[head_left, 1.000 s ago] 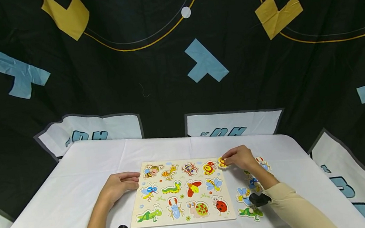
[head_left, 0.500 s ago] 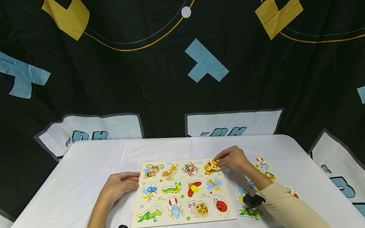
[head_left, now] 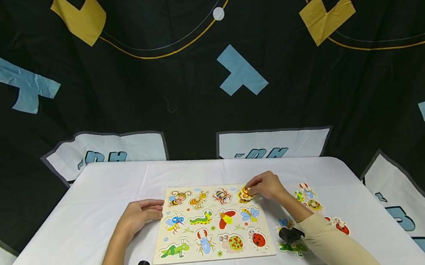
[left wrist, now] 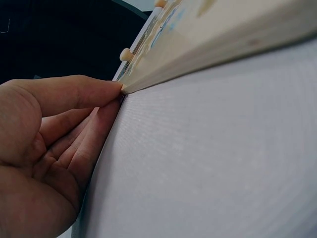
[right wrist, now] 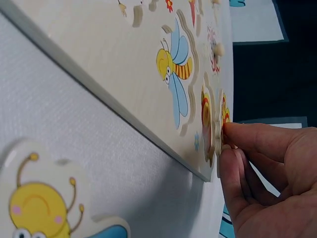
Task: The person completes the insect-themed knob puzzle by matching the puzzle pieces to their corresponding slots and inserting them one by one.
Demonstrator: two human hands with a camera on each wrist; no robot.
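A wooden peg puzzle board (head_left: 271, 250) with several printed insect recesses lies flat on the table. My right hand (head_left: 268, 185) pinches a yellow and red butterfly piece (head_left: 244, 194) over the matching picture in the board's far right corner. In the right wrist view the butterfly piece (right wrist: 218, 141) is tilted nearly edge-on beside its recess, thumb and finger at its face. At the board's left edge rests my left hand (head_left: 137, 218). The left wrist view has its thumb (left wrist: 84, 93) and fingertips touching the board's side (left wrist: 198, 67), most of the fingers extended.
Loose pieces lie right of the board: a stag beetle (head_left: 306, 190), a snail (head_left: 314, 205), a ladybug (head_left: 340, 225), a grasshopper (head_left: 295, 249) and a blue-winged insect (head_left: 284, 223) partly under the right wrist camera (head_left: 291, 234). A white cloth (head_left: 106, 195) covers the table.
My right hand has carried the butterfly piece leftward from beside the board to above its far right corner. More loose pieces show from behind the right arm. The left hand stays put.
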